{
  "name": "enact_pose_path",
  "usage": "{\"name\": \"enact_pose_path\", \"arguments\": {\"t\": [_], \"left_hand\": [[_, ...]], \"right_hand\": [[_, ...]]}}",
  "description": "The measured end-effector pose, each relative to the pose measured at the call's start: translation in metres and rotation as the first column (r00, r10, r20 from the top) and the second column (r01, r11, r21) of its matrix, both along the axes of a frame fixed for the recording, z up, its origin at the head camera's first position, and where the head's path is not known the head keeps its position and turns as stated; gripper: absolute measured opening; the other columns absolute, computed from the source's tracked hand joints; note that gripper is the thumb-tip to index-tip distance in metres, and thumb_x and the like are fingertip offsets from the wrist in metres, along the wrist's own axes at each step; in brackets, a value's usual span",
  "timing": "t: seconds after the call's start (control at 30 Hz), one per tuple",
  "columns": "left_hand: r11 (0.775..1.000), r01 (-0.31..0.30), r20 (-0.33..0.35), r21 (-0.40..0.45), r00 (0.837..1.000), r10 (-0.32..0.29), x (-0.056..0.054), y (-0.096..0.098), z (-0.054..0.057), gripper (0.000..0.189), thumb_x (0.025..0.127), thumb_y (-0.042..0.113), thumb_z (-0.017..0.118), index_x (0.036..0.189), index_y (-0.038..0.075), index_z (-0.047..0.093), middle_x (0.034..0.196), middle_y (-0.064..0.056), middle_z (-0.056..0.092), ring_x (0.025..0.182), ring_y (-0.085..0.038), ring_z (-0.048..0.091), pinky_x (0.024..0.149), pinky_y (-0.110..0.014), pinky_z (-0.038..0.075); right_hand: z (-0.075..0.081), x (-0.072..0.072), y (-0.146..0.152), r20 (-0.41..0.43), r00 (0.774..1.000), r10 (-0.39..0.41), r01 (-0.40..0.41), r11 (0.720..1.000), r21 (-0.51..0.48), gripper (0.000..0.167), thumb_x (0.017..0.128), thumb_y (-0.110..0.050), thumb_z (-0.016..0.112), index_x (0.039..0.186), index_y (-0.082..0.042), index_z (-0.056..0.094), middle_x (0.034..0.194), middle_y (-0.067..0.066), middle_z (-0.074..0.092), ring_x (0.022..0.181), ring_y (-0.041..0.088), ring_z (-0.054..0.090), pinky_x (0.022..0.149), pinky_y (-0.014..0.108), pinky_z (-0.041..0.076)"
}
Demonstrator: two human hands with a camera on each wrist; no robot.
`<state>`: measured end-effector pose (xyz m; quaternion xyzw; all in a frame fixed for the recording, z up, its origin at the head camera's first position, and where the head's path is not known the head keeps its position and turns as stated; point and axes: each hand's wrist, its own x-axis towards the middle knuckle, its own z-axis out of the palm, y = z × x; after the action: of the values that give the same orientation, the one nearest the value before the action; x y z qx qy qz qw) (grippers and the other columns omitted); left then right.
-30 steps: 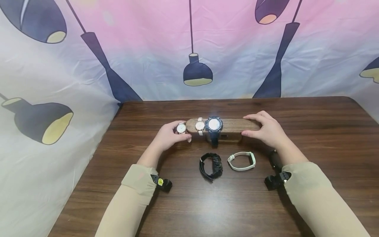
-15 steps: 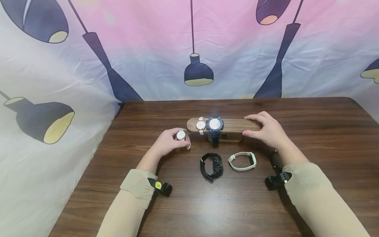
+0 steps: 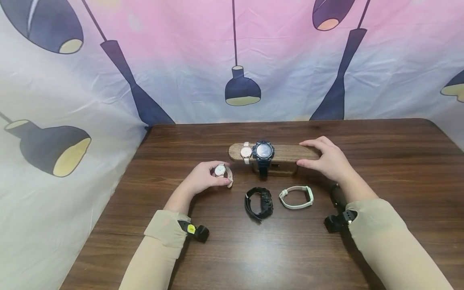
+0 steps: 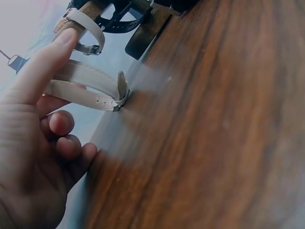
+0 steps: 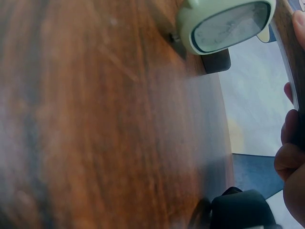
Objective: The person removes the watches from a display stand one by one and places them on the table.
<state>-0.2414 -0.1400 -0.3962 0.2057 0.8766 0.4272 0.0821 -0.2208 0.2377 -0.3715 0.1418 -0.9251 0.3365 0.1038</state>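
In the head view, a white-faced watch (image 3: 220, 170) with a pale strap is pinched between the thumb and fingers of the left hand (image 3: 200, 177), just off the 9 o'clock end of a wooden stand (image 3: 295, 153). The strap is seen in the left wrist view to be looped round. The stand's bar is gripped at its 3 o'clock end by the right hand (image 3: 326, 159), with the thumb placed along the 6 o'clock edge.

Two watches are carried on the bar: a small white-strapped watch (image 3: 246, 152) towards 9 o'clock and, beside it on its 3 o'clock side, a large dark watch (image 3: 263, 150). On the counter (image 3: 246, 262), a black watch (image 3: 267, 202) is laid near 7 o'clock from the stand, and a pale wristband (image 3: 295, 207) at 5 o'clock. At 4 o'clock, a dark object (image 3: 337, 195) is partly hidden by the right wrist and cannot be identified. A lamp-patterned cloth (image 3: 181, 60) is hung beyond the counter at 12 o'clock.
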Motion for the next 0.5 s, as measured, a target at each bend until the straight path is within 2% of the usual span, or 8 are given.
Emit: {"name": "enact_pose_path", "arguments": {"t": [0.2, 0.37, 0.5], "left_hand": [[0.997, 0.047, -0.014, -0.059, 0.999, -0.047, 0.000, -0.006, 0.004, 0.056, 0.069, 0.032, 0.082, 0.120, 0.015, 0.064, 0.108, -0.001, 0.064, 0.098, -0.018, 0.056, 0.084, -0.037, 0.044], [0.991, 0.022, -0.085, -0.129, 0.996, -0.033, -0.002, -0.012, 0.005, 0.055, 0.067, 0.037, 0.083, 0.116, 0.017, 0.067, 0.100, 0.001, 0.060, 0.090, -0.017, 0.053, 0.080, -0.035, 0.043], [0.986, -0.007, -0.110, -0.168, 0.994, -0.011, -0.003, -0.016, 0.003, 0.055, 0.066, 0.039, 0.083, 0.114, 0.015, 0.068, 0.091, 0.000, 0.055, 0.080, -0.018, 0.048, 0.072, -0.033, 0.041]], "right_hand": [[0.001, 0.001, -0.001, -0.019, 1.000, 0.008, -0.008, 1.000, -0.007, 0.056, 0.074, -0.038, 0.079, 0.120, -0.012, 0.062, 0.110, 0.008, 0.052, 0.104, 0.027, 0.048, 0.088, 0.049, 0.035], [0.001, 0.001, -0.001, -0.026, 1.000, 0.012, -0.012, 1.000, -0.006, 0.055, 0.074, -0.038, 0.078, 0.120, -0.012, 0.062, 0.109, 0.008, 0.052, 0.103, 0.028, 0.049, 0.088, 0.049, 0.036], [0.000, 0.001, 0.000, -0.015, 1.000, 0.006, -0.006, 1.000, -0.006, 0.056, 0.074, -0.039, 0.078, 0.120, -0.012, 0.062, 0.111, 0.008, 0.051, 0.105, 0.028, 0.049, 0.089, 0.050, 0.035]]}}
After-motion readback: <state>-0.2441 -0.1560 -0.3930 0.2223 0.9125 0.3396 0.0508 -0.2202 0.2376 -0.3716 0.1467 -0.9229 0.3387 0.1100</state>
